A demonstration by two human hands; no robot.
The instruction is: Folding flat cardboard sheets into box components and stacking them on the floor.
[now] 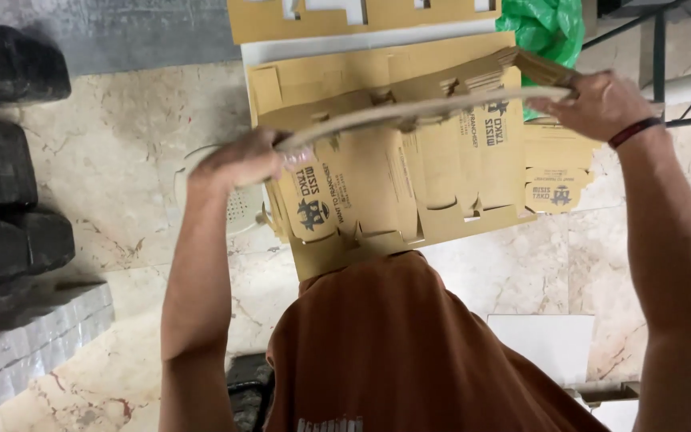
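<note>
Cardboard blanks [409, 172] above marble floor [121, 160]

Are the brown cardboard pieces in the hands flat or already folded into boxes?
Flat. The left hand and right hand hold a thin cardboard stack edge-on; unfolded blanks lie beneath.

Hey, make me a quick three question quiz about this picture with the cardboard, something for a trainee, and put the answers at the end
1. True or false: the flat cardboard sheet is gripped by one hand only.
2. What lies under the raised sheet? A) a stack of flat cardboard box blanks B) a metal tray C) a folded towel
3. What colour is the plastic bag at the top of the view?

Key:
1. False. The left hand grips one end and the right hand the other.
2. A
3. Green
</note>
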